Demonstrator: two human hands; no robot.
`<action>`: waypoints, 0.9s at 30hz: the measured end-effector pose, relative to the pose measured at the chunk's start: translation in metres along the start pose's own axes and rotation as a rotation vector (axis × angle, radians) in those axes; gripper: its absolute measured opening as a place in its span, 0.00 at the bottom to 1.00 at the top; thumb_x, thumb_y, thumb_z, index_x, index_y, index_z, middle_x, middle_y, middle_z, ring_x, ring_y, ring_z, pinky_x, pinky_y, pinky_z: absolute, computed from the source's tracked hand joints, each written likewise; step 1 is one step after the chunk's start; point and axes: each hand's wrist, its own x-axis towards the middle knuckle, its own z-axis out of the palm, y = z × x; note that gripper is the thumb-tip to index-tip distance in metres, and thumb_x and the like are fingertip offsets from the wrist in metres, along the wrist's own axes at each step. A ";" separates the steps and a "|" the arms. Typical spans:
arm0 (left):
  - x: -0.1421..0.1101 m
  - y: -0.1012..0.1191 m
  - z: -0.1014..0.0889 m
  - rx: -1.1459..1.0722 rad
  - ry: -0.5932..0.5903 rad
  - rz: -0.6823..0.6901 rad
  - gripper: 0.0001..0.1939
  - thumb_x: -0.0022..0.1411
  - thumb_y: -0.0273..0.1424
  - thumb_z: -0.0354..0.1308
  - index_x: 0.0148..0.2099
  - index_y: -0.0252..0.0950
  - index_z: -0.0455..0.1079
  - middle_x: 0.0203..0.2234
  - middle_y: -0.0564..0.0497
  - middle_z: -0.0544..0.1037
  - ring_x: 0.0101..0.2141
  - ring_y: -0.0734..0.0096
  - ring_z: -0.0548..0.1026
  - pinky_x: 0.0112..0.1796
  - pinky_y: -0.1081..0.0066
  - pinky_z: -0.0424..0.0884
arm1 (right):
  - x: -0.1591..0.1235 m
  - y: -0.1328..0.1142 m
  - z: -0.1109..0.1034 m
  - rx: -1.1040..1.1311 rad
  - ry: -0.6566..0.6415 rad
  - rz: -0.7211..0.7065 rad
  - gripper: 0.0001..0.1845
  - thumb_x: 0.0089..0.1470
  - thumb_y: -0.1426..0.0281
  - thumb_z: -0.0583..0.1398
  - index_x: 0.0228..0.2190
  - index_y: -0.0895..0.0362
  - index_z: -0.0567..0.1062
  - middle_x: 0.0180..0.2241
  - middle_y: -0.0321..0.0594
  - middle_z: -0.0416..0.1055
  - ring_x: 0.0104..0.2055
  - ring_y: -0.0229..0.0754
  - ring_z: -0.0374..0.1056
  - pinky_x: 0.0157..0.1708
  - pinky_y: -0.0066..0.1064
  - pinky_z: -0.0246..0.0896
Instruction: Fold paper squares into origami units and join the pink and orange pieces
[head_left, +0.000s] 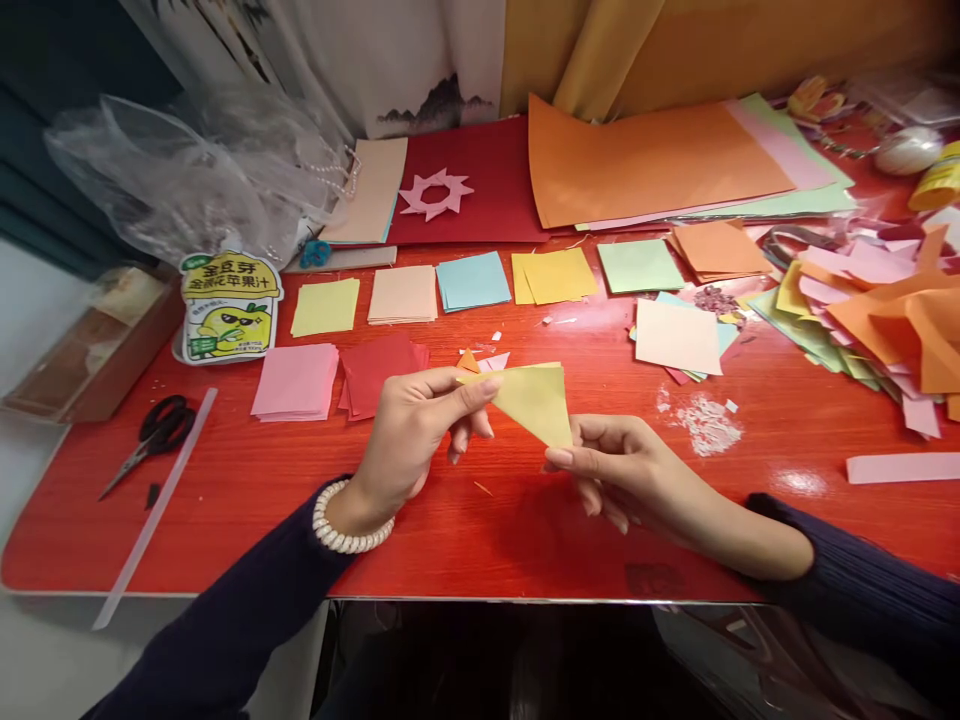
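A yellow-green sheet of paper point(536, 398), folded into a triangle, is held up above the red table. My left hand point(420, 425) pinches its left corner between thumb and fingers. The lower right corner sits between the thumb and index finger of my right hand point(626, 465). Just behind my left hand lie a stack of dark red paper squares point(382, 368) and small orange and pink folded pieces point(493, 362). Farther left is a stack of pink paper squares point(295, 382).
Yellow-green, peach, blue, yellow, green and orange paper squares point(472, 281) form a row. Behind them are a pink folded ring point(436, 194) and large orange sheets point(652, 165). Scissors point(154, 440) and a pale strip point(157, 505) lie left; scraps point(892, 310) pile up right.
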 end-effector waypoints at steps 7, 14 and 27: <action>0.011 0.001 -0.035 0.146 0.416 0.266 0.08 0.59 0.37 0.52 0.34 0.41 0.68 0.21 0.57 0.70 0.17 0.83 0.62 0.18 0.79 0.59 | -0.005 0.007 -0.004 -0.018 0.001 -0.023 0.14 0.49 0.63 0.60 0.22 0.59 0.65 0.13 0.30 0.64 0.10 0.26 0.55 0.09 0.19 0.44; -0.002 0.001 -0.005 0.311 -0.213 0.305 0.14 0.57 0.28 0.55 0.46 0.40 0.67 0.49 0.49 0.67 0.51 0.68 0.64 0.45 0.72 0.68 | -0.004 0.002 -0.005 -0.180 0.030 -0.148 0.14 0.51 0.63 0.59 0.21 0.59 0.65 0.17 0.31 0.66 0.14 0.27 0.59 0.14 0.20 0.52; -0.004 -0.006 -0.005 0.336 -0.349 0.352 0.13 0.61 0.24 0.50 0.47 0.38 0.68 0.43 0.49 0.70 0.45 0.71 0.67 0.41 0.73 0.69 | -0.007 -0.008 -0.008 -0.356 -0.134 -0.094 0.31 0.58 0.51 0.40 0.24 0.61 0.68 0.19 0.40 0.70 0.16 0.31 0.61 0.19 0.25 0.58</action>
